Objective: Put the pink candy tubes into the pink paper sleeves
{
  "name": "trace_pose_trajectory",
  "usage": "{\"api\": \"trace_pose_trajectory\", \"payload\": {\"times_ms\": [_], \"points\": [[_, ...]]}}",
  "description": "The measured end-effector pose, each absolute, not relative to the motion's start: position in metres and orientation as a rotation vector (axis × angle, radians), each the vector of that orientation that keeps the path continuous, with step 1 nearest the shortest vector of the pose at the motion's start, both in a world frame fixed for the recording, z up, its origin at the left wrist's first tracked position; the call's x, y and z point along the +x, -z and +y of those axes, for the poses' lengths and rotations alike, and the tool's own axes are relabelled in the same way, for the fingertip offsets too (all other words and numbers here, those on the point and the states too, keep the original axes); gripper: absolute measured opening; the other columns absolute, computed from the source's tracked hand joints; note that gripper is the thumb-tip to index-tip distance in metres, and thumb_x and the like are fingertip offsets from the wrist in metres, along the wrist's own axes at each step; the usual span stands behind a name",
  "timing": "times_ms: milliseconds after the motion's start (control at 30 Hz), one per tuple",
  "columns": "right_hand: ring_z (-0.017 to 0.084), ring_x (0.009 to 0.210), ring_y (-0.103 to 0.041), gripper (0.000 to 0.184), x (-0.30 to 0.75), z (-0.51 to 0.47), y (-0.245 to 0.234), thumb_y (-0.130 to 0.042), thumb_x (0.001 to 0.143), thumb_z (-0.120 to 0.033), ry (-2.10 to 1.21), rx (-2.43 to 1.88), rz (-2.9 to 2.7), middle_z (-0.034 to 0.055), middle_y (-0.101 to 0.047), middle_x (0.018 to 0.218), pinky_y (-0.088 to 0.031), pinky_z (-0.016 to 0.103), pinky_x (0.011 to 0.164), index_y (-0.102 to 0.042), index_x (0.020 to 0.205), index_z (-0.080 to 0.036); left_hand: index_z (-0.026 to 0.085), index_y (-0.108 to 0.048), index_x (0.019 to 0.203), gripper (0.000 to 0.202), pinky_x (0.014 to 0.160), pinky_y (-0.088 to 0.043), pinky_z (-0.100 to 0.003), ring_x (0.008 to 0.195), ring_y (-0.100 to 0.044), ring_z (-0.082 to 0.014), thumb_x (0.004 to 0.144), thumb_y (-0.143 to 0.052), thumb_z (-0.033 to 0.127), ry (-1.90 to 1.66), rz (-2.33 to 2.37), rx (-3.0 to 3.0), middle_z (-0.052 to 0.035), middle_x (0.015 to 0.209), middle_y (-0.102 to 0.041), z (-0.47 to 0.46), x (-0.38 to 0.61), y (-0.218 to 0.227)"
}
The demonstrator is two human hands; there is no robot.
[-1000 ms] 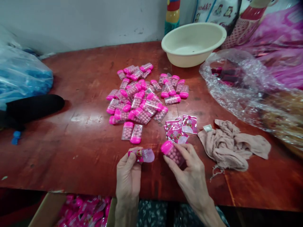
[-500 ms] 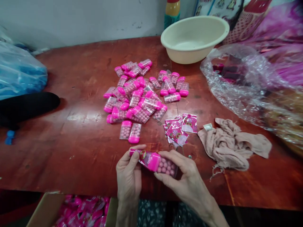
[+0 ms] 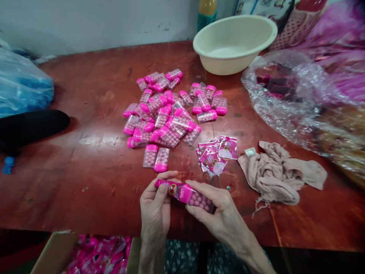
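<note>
Near the table's front edge my left hand (image 3: pixel 155 207) pinches a pink printed plastic sleeve (image 3: pixel 169 187). My right hand (image 3: pixel 218 215) grips a clear candy case with a pink cap (image 3: pixel 196 198), whose capped end sits inside the sleeve's open mouth. Just beyond my hands lies a small stack of flat pink sleeves (image 3: pixel 216 152). Farther back is a heap of several pink-capped candy cases (image 3: pixel 168 110), with two of them (image 3: pixel 156 158) lying apart close to my left hand.
A beige rag (image 3: pixel 278 175) lies right of my hands. A cream basin (image 3: pixel 234 42) stands at the back, a crinkled clear plastic bag (image 3: pixel 296 99) to the right, a blue bag (image 3: pixel 23 87) far left. A cardboard box of wrapped cases (image 3: pixel 94 257) sits below the table edge.
My hands came together: the capped case in my right hand moved left into the sleeve held by my left hand and now sits deeper in it.
</note>
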State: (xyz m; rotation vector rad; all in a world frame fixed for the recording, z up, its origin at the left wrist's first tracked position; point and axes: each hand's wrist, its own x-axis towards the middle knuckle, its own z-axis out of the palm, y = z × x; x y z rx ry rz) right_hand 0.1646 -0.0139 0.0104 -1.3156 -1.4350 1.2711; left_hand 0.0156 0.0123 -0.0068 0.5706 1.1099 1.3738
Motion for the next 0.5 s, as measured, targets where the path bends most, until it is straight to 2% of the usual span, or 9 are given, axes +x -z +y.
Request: {"api": "trace_pose_trajectory", "payload": {"times_ms": [167,333,400,500], "points": [[0.016,0.085,-0.066,0.042,0.1645,-0.0117,-0.0126,-0.065,0.074,-0.01,-1.366,-1.285,-1.331,-0.0019,-0.071,0.102,-0.051,0.024,0.078,-0.065,0.113,-0.026,0.013,-0.073,0.083,0.018,0.068,-0.054,-0.024,0.072,-0.066,-0.015,0.072,-0.07,0.025,-1.307,1.091,0.59,-0.0093,0.089,-0.071,0.0124,0.0151,0.0056],[0.016,0.078,-0.063,0.03,0.1621,-0.0113,-0.0125,-0.062,0.082,-0.03,-1.552,-1.234,-1.141,-0.0009,-0.07,0.093,-0.051,0.025,0.07,-0.066,0.112,-0.025,0.014,-0.072,0.089,0.019,0.068,-0.053,-0.021,0.07,-0.065,-0.0132,0.075,-0.067,0.025,-1.298,1.095,0.553,-0.0081,0.083,-0.072,0.0121,0.0191,0.0027],[0.016,0.076,-0.061,0.032,0.16,-0.012,-0.01,-0.06,0.083,-0.034,-1.561,-1.273,-1.072,0.0004,-0.069,0.09,-0.049,0.026,0.069,-0.065,0.114,-0.024,0.015,-0.072,0.091,0.018,0.068,-0.053,-0.022,0.07,-0.065,-0.0134,0.076,-0.066,0.024,-1.297,1.082,0.549,-0.0073,0.08,-0.072,0.012,0.0203,0.0032],[0.011,0.063,-0.053,0.031,0.1571,-0.0126,-0.006,-0.062,0.082,-0.036,-1.627,-1.269,-0.979,-0.0003,-0.065,0.078,-0.042,0.021,0.057,-0.067,0.109,-0.021,0.017,-0.071,0.09,0.014,0.068,-0.053,-0.022,0.071,-0.065,-0.0136,0.079,-0.063,0.021,-1.331,1.08,0.581,-0.0063,0.08,-0.071,0.0109,0.021,0.0047]]}}
